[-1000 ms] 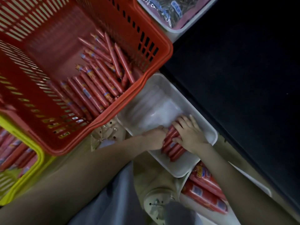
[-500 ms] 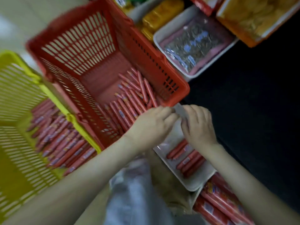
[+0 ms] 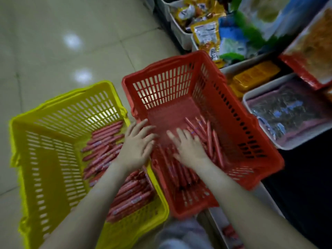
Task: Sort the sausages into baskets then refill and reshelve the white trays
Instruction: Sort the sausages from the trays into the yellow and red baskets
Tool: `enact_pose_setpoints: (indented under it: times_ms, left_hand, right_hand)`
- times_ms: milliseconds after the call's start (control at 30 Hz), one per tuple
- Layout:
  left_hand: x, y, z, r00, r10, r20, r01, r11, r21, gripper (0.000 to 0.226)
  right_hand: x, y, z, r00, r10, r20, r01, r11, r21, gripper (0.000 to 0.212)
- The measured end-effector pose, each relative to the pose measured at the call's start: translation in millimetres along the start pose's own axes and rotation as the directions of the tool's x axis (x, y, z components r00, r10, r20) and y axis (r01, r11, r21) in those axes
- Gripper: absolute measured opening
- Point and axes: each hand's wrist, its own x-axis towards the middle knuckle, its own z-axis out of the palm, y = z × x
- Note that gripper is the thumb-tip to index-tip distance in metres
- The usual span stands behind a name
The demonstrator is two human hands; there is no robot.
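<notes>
A red basket (image 3: 231,112) stands on the floor with thin red sausages (image 3: 213,141) lying along its near right side. To its left a yellow basket (image 3: 45,159) holds thicker red sausages (image 3: 106,142). My left hand (image 3: 138,146) hovers with fingers spread over the red basket's left rim, holding nothing. With its fingers straight, my right hand (image 3: 186,146) reaches inside the red basket, just above the thin sausages. A white tray's edge (image 3: 265,196) shows under the red basket at the lower right; its inside is hidden.
White shelf trays of packaged snacks (image 3: 287,112) line the right, with orange packs (image 3: 255,78) and mixed bags (image 3: 215,33) behind. The tiled floor (image 3: 71,42) stretches at the upper left. A dark shelf face (image 3: 309,186) is at the lower right.
Both hands left the sausages in the white tray and moved up over the red basket, now open. The view has swung up and left, so both baskets are in full sight.
</notes>
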Motion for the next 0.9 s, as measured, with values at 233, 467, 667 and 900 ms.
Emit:
enact_pose_setpoints:
  times_ms: [233,467,667,900]
  left_hand:
    - [-0.2,-3.5,7.7,0.99,0.026,-0.14,-0.047,0.988,-0.146,0.059]
    - [-1.2,-2.0,11.7,0.986,0.022,-0.168,-0.051,0.984,-0.169,0.062]
    - [-0.7,-2.2,13.8,0.979,0.019,-0.203,-0.058,0.98,-0.189,0.063]
    - [0.6,-1.4,17.4,0.968,-0.002,-0.252,-0.056,0.972,-0.226,0.063]
  right_hand:
    - [5.5,14.7,60.0,0.768,0.338,0.544,-0.418,0.908,0.026,0.124]
    - [5.8,12.7,58.0,0.811,0.364,0.459,-0.448,0.89,0.086,0.136]
    - [2.3,21.1,65.6,0.735,0.416,0.535,-0.62,0.732,0.283,0.146]
    - [6.2,25.0,73.0,0.72,0.42,0.552,-0.662,0.655,0.364,0.113]
